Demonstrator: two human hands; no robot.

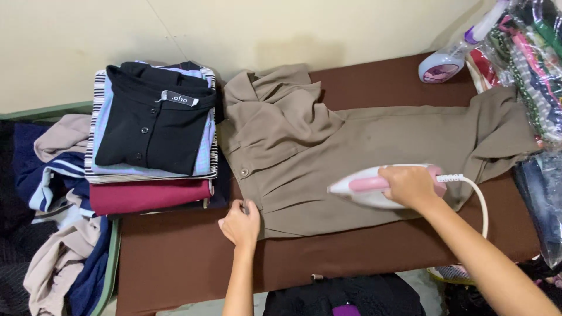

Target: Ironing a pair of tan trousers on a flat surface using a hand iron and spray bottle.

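Note:
A tan buttoned garment (328,146) lies spread across the brown ironing board (181,257). My right hand (410,186) grips the pink handle of a white and pink iron (366,187), which rests flat on the garment's lower part, nose pointing left. Its white cord (481,202) loops off to the right. My left hand (240,223) pinches the garment's lower left corner against the board, fingers curled on the cloth.
A stack of folded clothes, black shirt on top (152,126), sits at the board's left end. Loose clothes (52,199) pile up at far left. A spray bottle (446,63) lies at the back right, near bagged garments (535,76). Dark cloth (345,295) lies below the board.

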